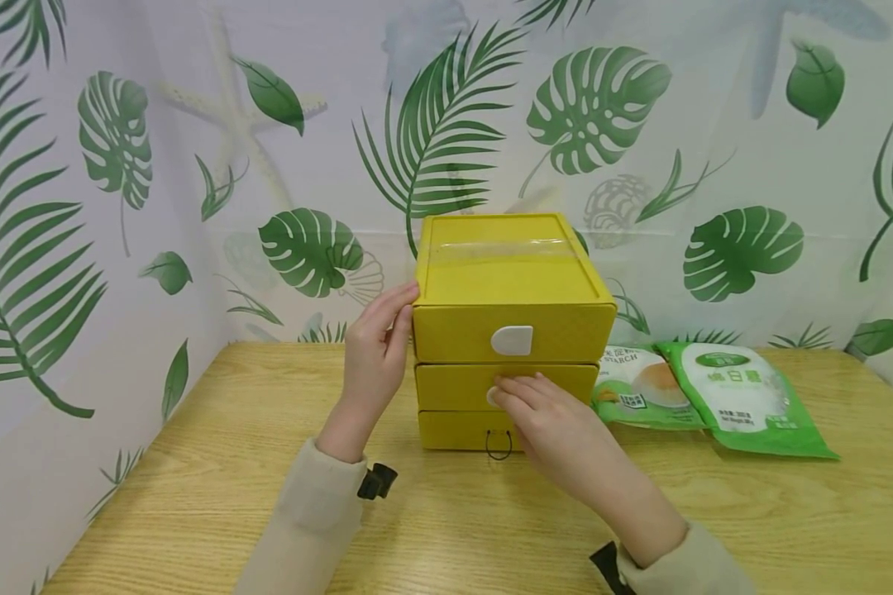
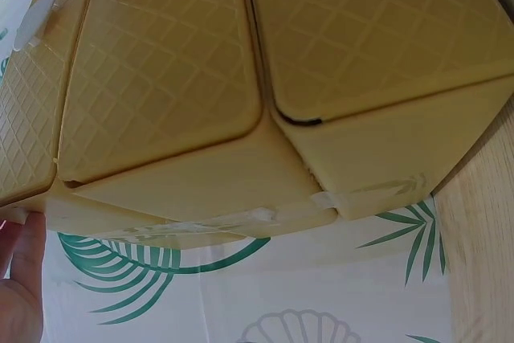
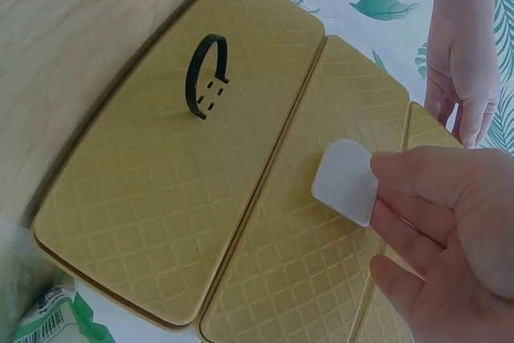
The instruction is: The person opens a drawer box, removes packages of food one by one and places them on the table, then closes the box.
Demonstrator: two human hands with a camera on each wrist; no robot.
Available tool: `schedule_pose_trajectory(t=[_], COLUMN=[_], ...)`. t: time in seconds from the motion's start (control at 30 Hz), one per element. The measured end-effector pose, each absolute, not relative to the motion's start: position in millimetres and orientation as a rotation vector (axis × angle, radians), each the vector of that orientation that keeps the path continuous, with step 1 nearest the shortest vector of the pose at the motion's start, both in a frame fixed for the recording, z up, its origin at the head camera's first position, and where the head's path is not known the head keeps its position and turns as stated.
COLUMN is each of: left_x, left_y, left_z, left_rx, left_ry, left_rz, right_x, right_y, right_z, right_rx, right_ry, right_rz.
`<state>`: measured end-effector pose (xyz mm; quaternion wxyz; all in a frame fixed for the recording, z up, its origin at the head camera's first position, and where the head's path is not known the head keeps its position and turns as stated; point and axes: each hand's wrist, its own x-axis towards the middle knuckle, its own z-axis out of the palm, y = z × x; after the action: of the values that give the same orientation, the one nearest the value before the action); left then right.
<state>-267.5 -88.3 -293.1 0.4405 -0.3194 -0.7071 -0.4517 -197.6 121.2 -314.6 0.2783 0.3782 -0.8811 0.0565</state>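
A yellow three-tier drawer box (image 1: pixel 517 277) stands upright on the table, its drawer fronts lying flush. My left hand (image 1: pixel 378 347) rests its fairly straight fingers against the box's upper left side. At the middle drawer (image 1: pixel 454 387), my right hand (image 1: pixel 558 426) pinches the edge of a white pull tab (image 3: pixel 345 178); in the head view that hand hides most of the tab. Another white tab (image 1: pixel 512 340) is on the top drawer. A thin black loop handle (image 3: pixel 205 74) hangs from the bottom drawer front.
Right of the box lie two green-and-white bags, a starch bag (image 1: pixel 643 388) and a larger bag (image 1: pixel 747 397) overlapping it. A leaf-patterned curtain (image 1: pixel 446 124) stands behind the wooden table (image 1: pixel 193 496). Clear tape (image 1: pixel 502 249) crosses the box top.
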Motion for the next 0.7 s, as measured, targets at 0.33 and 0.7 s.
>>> schedule_pose_trajectory(t=[0.33,0.7], left_x=[-267.1,-267.4], left_y=[-87.9,-88.8], left_z=[-294.8,-296.2], left_rx=[-0.793,-0.795], left_ry=[-1.750,-1.754], left_rz=[-1.126,-1.136], right_x=[-198.6,-196.8], right_y=[121.6,122.8], right_z=[-317.5,-314.7], right_rx=[1.006,1.031], right_ry=[-2.384,-2.403], right_rz=[0.134,0.110])
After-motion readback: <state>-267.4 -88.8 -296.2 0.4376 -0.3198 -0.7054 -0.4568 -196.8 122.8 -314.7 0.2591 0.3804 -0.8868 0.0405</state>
